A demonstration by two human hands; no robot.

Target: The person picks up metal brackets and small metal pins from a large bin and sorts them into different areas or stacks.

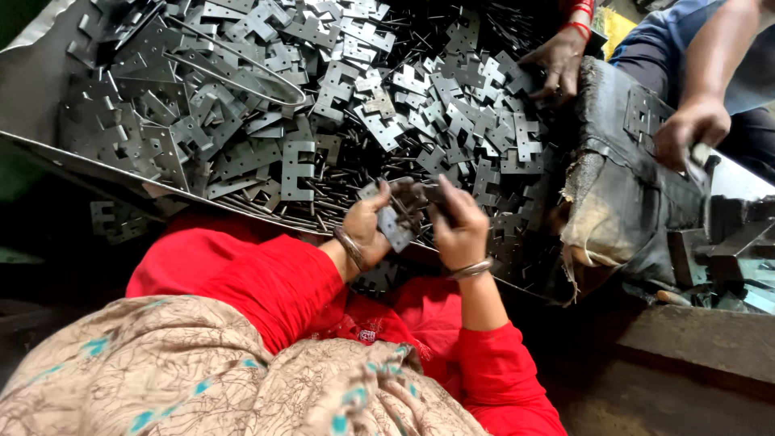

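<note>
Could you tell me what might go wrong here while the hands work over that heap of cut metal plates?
1. The left hand and right hand are bare on a small metal plate; stamped edges could cut.
2. Thin pins lie loose under the heap of plates and could prick fingers.
3. Another person's hand reaches into the same heap, so hands may collide.
</note>
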